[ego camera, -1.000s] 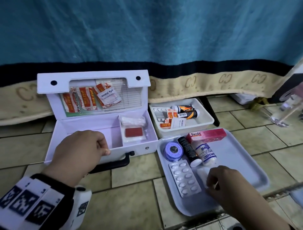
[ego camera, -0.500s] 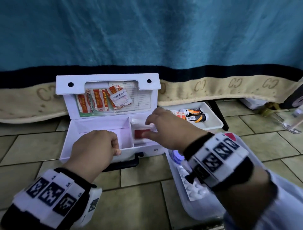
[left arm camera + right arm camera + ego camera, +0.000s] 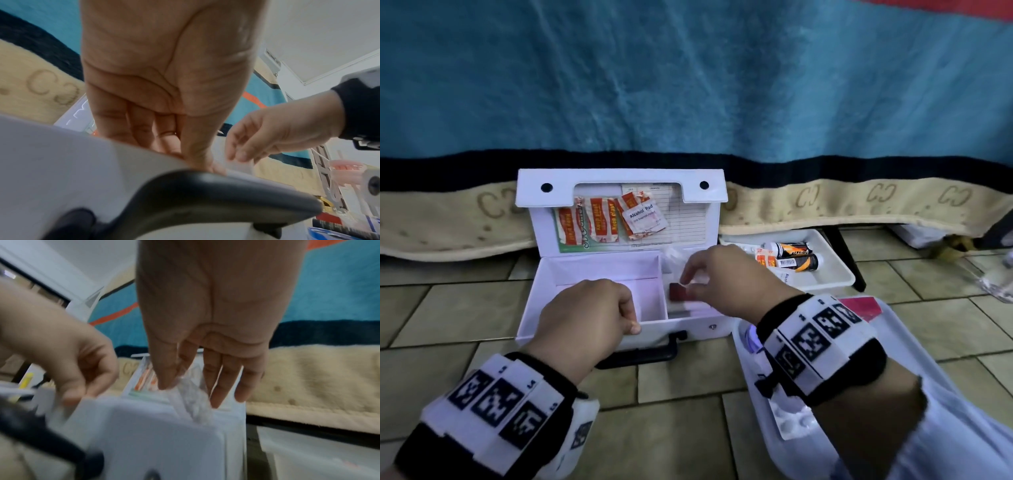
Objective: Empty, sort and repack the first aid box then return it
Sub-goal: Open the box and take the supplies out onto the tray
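Repacking is barely begun: the first aid box at frame centre holds little, the left hand gripping its front wall, while the right hand lowers a clear packet with thumb and fingers; two trays at right remain loaded.

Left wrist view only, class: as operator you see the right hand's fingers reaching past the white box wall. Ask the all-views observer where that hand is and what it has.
Observer: In the head view, the right hand is over the right compartment of the open first aid box.
Operator: What lies in that compartment?
Observer: A dark red block, right by the fingertips.
Operator: Is the hand holding anything?
Observer: In the right wrist view, the thumb and fingers appear to pinch a clear packet with white contents.
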Demonstrator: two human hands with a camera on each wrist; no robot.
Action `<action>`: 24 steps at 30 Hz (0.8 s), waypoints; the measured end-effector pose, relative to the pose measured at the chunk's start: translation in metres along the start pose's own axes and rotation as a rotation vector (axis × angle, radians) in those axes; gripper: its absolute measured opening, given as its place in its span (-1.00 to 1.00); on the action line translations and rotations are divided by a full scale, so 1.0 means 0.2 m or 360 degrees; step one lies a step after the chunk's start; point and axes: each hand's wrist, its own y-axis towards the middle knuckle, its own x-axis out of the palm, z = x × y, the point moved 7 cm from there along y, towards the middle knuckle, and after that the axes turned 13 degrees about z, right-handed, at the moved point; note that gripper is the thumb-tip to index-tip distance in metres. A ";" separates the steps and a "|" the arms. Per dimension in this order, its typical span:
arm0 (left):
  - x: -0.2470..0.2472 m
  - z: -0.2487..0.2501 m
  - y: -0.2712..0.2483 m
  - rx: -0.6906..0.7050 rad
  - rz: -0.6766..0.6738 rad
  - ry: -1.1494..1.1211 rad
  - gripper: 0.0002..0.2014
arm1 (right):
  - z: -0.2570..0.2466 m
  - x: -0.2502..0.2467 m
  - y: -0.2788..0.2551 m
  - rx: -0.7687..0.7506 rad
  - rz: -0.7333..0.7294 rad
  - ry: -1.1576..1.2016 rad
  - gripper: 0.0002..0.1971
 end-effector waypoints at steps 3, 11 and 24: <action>0.00 0.00 0.00 0.0002 -0.0007 0.0008 -0.77 | -0.03 -0.15 -0.07 0.0042 0.0213 0.0319 -0.93; -0.01 0.02 -0.01 0.0021 -0.0006 0.0056 -0.79 | 0.29 -0.51 -0.38 0.0399 0.0827 0.0591 -0.64; -0.02 0.03 -0.01 0.0058 -0.0012 0.0064 -0.78 | 1.03 -0.44 -0.79 0.1380 0.0422 -0.0053 -0.67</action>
